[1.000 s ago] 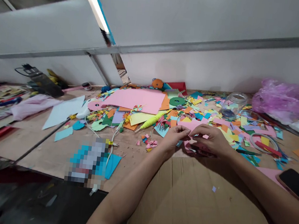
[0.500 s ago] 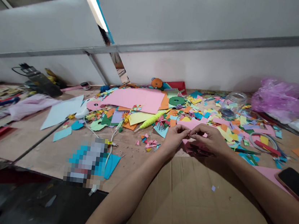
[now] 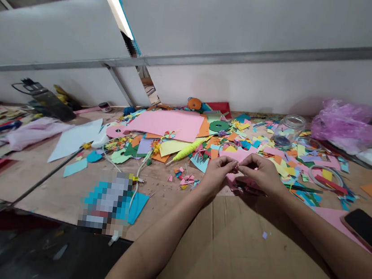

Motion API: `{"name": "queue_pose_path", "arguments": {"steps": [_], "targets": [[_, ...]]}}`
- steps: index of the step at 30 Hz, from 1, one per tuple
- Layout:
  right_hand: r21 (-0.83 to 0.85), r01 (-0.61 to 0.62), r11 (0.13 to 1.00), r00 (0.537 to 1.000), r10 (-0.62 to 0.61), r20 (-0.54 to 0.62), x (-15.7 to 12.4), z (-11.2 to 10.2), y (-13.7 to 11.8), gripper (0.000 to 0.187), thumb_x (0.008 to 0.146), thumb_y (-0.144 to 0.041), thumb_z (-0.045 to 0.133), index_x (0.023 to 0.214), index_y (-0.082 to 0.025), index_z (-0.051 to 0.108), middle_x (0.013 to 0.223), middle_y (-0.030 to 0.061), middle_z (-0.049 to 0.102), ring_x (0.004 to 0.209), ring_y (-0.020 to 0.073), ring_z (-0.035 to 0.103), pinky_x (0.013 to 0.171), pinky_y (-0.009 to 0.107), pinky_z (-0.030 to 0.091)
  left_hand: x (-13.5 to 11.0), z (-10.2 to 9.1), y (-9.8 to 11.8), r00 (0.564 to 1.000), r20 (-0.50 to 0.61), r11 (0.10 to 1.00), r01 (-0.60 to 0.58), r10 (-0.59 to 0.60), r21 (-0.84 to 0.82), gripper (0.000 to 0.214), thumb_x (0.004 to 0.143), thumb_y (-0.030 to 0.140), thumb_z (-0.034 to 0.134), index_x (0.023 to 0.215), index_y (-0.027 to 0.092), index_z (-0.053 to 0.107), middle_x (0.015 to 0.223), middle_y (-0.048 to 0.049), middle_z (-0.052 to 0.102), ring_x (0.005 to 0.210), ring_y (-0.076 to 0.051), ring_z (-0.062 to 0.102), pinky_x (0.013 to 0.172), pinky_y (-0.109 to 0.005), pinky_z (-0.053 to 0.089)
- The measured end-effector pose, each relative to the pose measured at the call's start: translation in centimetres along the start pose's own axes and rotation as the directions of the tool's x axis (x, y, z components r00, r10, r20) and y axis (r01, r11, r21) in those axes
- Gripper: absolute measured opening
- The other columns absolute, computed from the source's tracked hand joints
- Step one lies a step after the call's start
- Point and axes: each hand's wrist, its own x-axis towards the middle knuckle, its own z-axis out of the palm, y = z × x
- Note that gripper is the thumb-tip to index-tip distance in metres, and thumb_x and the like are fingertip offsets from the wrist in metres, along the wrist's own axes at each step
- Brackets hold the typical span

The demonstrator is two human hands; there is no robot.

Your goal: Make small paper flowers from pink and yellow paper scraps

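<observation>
My left hand (image 3: 217,174) and my right hand (image 3: 262,175) meet just beyond the far edge of a cardboard sheet (image 3: 226,253). Thumb and forefinger are pinched together on each hand, tip close to tip. Whatever sits between the fingertips is too small to make out. Below the hands lie dark pink paper pieces (image 3: 239,185), partly in shadow and partly covered by my right hand. To the left of my left hand is a small heap of cut paper bits (image 3: 185,178). A yellow-green wrapped stick (image 3: 188,149) lies a little farther off.
Colourful paper scraps spread across the table, with a pink sheet (image 3: 167,123) on top. A glass jar (image 3: 289,130) and purple plastic bag (image 3: 347,125) stand at back right. A phone (image 3: 368,230) lies right, a white cable (image 3: 139,170) left, a dark bottle (image 3: 48,100) far left.
Both hands stay pinched together in nearly the same spot, with only slight finger movement. The whole view has shifted a little.
</observation>
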Motion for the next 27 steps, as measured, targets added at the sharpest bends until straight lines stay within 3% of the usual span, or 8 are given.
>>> {"name": "queue_pose_path", "arguments": {"steps": [8, 14, 21, 27], "targets": [[-0.010, -0.054, 0.998, 0.999, 0.054, -0.006, 0.06, -0.10, 0.02, 0.022, 0.072, -0.041, 0.073, 0.068, -0.021, 0.063, 0.068, 0.0016, 0.067, 0.062, 0.0175, 0.058, 0.058, 0.029, 0.042, -0.03, 0.03, 0.38, 1.000, 0.025, 0.998, -0.005, 0.004, 0.065, 0.027, 0.072, 0.040, 0.079, 0.074, 0.015, 0.068, 0.071, -0.0032, 0.066, 0.070, -0.014, 0.059, 0.070, -0.027, 0.047], [-0.044, -0.015, 0.999, 1.000, 0.014, -0.008, -0.03, -0.15, 0.07, 0.020, 0.075, -0.037, 0.072, 0.069, -0.021, 0.063, 0.067, 0.0006, 0.065, 0.062, 0.0164, 0.056, 0.057, 0.028, 0.041, -0.02, 0.04, 0.56, 1.000, 0.021, 0.997, 0.014, -0.016, 0.070, 0.028, 0.067, 0.038, 0.082, 0.073, 0.015, 0.068, 0.071, -0.0037, 0.067, 0.069, -0.014, 0.060, 0.070, -0.028, 0.047], [0.131, -0.057, 0.990, 0.998, 0.051, 0.047, 0.07, -0.17, 0.21, 0.031, 0.075, -0.050, 0.075, 0.076, -0.021, 0.066, 0.074, 0.0021, 0.065, 0.068, 0.0184, 0.058, 0.059, 0.029, 0.048, -0.08, 0.36, 0.41, 0.999, -0.026, 1.000, 0.018, -0.018, -0.023, 0.033, 0.066, 0.042, 0.083, 0.076, 0.015, 0.066, 0.072, -0.0018, 0.066, 0.066, -0.013, 0.061, 0.070, -0.028, 0.050], [-0.025, 0.038, 0.999, 0.999, -0.037, 0.040, 0.29, -0.59, 0.36, 0.033, 0.080, -0.051, 0.068, 0.071, -0.019, 0.065, 0.070, 0.0017, 0.063, 0.066, 0.0169, 0.054, 0.061, 0.028, 0.042, 0.19, 0.31, -0.07, 1.000, 0.008, 1.000, 0.028, -0.028, 0.003, 0.037, 0.065, 0.044, 0.083, 0.077, 0.015, 0.063, 0.070, -0.0009, 0.065, 0.063, -0.013, 0.061, 0.066, -0.027, 0.050]]}}
